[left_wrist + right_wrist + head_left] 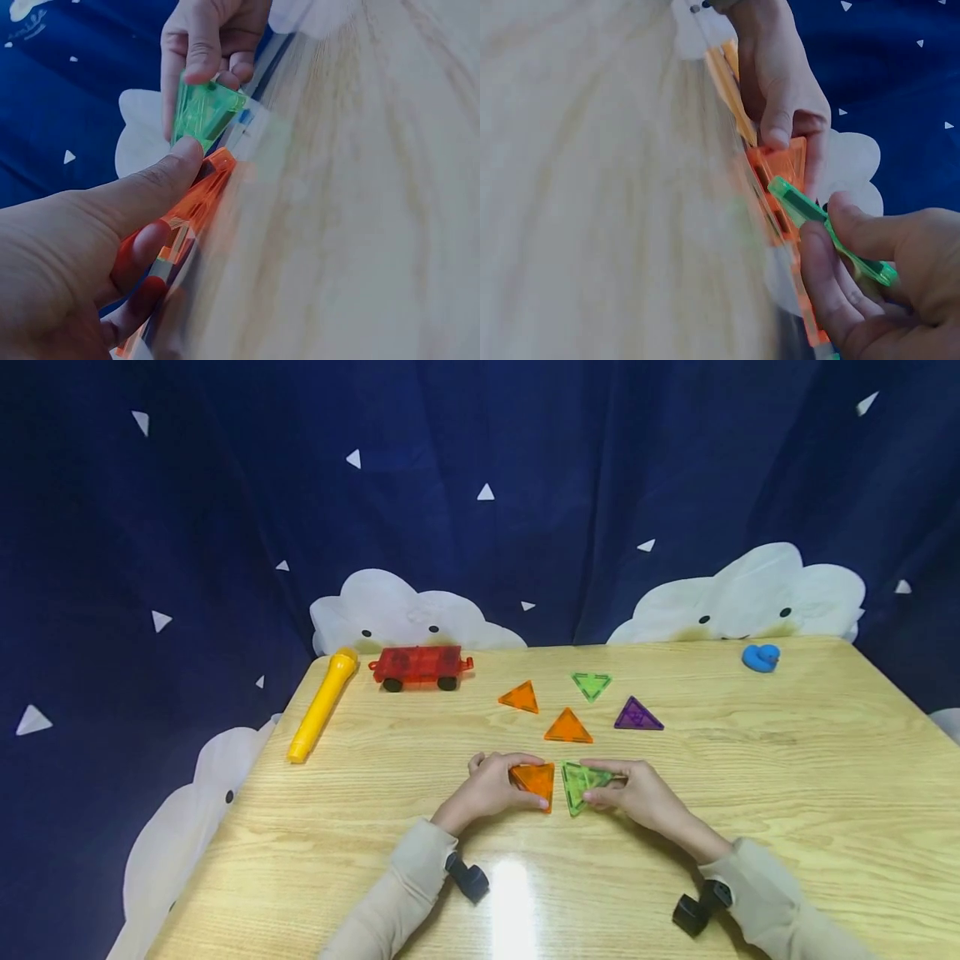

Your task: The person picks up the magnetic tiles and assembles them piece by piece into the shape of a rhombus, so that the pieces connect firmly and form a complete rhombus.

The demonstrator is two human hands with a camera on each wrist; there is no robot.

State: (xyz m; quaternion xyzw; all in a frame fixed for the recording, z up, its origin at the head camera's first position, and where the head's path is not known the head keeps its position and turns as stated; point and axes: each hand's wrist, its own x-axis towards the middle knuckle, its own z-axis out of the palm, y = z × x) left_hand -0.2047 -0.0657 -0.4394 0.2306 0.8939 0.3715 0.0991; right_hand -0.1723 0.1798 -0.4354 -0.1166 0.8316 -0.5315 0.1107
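My left hand [498, 787] pinches an orange translucent triangular magnetic tile [536, 782] between thumb and fingers, just above the wooden table. Facing it, my right hand [636, 793] pinches a green triangular magnetic tile [577, 783]. A narrow gap separates the two tiles in the head view. The right wrist view shows the green tile [817, 221] tilted, edge toward the camera, near the orange one [789, 169]. Beyond the hands lie two orange triangles, one nearer [568, 727] and one farther left [521, 697], a green triangle [592, 685] and a purple triangle [637, 715].
A red wheeled toy car base [420, 667] stands at the back left, beside a yellow toy microphone [322, 706]. Toward the back right sits a blue rubber duck [761, 657]. A dark blue curtain [540, 527] hangs behind the wooden table [750, 793].
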